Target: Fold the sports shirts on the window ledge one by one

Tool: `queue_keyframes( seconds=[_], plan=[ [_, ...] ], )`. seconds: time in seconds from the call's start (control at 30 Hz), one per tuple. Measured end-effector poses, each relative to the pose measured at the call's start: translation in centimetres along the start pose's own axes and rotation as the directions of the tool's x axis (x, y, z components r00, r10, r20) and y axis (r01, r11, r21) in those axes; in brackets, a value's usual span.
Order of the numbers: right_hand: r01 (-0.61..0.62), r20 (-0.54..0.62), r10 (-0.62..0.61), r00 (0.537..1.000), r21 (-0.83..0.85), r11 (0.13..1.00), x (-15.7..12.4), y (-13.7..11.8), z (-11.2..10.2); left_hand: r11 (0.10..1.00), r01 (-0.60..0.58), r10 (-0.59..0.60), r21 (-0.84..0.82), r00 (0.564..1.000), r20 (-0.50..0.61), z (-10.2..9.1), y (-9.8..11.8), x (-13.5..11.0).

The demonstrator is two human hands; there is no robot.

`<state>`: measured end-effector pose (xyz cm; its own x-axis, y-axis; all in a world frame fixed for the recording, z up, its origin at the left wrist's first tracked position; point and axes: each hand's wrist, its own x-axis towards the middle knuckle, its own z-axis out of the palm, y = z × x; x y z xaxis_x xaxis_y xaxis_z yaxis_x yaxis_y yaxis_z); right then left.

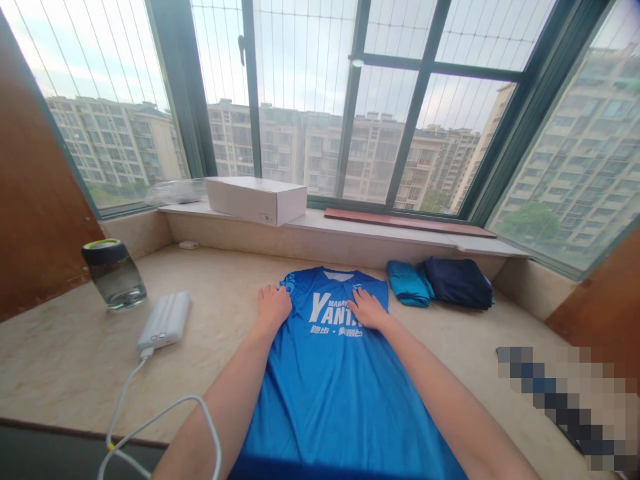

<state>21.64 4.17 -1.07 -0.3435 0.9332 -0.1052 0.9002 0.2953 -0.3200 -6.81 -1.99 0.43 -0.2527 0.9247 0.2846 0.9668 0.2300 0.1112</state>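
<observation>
A blue sleeveless running shirt (pixel 345 393) with white lettering lies front up on the stone-topped counter (pixel 215 293), its neckline toward the window and its lower part running out of view at my side. My left hand (pixel 274 304) rests at the shirt's left shoulder edge, fingers extended forward over the edge and the counter. On the right of the chest print, my right hand (pixel 369 309) lies flat with its fingers spread, covering some of the letters. Small creases run down the fabric below the print.
Folded teal cloth (pixel 411 283) and folded navy cloth (pixel 459 283) sit right of the shirt. Left are a dark bottle (pixel 116 277) and a white power bank (pixel 166 320) with a cable (pixel 123 393). A white box (pixel 257 200) stands on the sill. A pixelated object lies at right.
</observation>
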Motion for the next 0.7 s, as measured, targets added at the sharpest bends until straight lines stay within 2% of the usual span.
queue_keyframes(
  seconds=[0.17, 0.43, 0.7],
  plan=[
    [-0.083, -0.059, 0.081, 0.995, -0.045, 0.996, 0.4, -0.6, 0.2, 1.000, 0.028, -0.029, -0.012, 0.999, -0.044, -0.3, -1.0, 0.0],
    [-0.067, -0.097, 0.061, 0.993, -0.062, 0.996, -0.6, -0.4, 0.8, 0.995, 0.103, -0.104, -0.012, 0.993, -0.051, -0.5, -2.2, 0.1],
    [-0.036, -0.126, 0.029, 0.992, -0.050, 0.998, -1.0, -0.2, 0.8, 0.973, 0.107, -0.125, -0.204, 0.989, -0.077, -0.9, -1.7, 0.1]
  ],
)
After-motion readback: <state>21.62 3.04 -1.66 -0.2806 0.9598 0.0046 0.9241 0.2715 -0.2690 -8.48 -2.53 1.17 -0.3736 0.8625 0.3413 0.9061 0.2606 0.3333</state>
